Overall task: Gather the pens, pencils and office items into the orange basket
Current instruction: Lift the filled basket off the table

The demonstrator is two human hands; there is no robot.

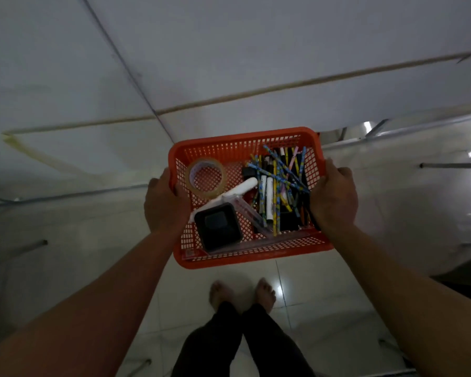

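Observation:
The orange basket (245, 144) hangs in the air between my two hands, above the floor and near the table edge. My left hand (165, 204) grips its left rim and my right hand (333, 197) grips its right rim. Inside lie a roll of clear tape (206, 177), a black square pen cup (218, 231), a white tube-like item (241, 189), a clear ruler (252, 217) and a heap of several patterned pencils and pens (279, 186) on the right side.
A white table top (229, 63) with taped seams spans the view beyond the basket. Metal table legs (452, 165) stick out at right and left. My bare feet (242, 293) stand on glossy floor tiles below the basket.

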